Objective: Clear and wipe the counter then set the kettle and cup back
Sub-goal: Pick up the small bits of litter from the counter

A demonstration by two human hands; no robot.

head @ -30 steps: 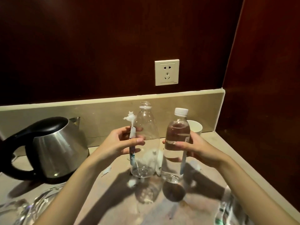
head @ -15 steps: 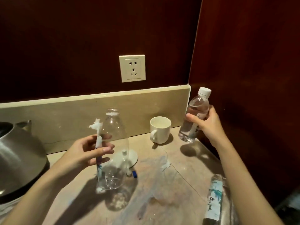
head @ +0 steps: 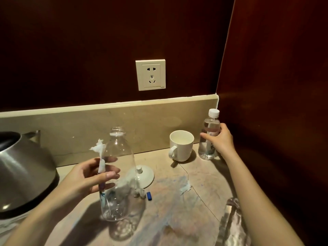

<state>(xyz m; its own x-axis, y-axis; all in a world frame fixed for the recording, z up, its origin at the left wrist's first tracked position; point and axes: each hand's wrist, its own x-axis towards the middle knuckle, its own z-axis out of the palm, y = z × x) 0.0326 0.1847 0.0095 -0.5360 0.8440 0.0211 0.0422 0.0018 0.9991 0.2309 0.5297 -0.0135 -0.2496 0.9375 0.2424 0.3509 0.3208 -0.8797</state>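
Note:
My left hand (head: 92, 176) grips an empty, uncapped clear bottle (head: 117, 174) together with a twisted strip of white paper (head: 101, 157), held just above the beige counter (head: 177, 210). My right hand (head: 220, 141) is closed around a capped water bottle (head: 209, 134) that stands upright in the back right corner, against the dark wall. A white cup (head: 181, 145) stands just left of that bottle. The steel kettle (head: 23, 173) with its black handle fills the left edge.
A white round lid (head: 144, 174) lies behind the empty bottle, with a small blue cap (head: 149, 195) and white paper scraps (head: 185, 188) nearby. Another clear bottle (head: 230, 222) lies at the lower right under my forearm. A wall socket (head: 150, 74) sits above the backsplash.
My right hand has carried the capped water bottle from the middle to the back right corner and lowered it onto the counter. The left hand has kept its hold; the view swung right.

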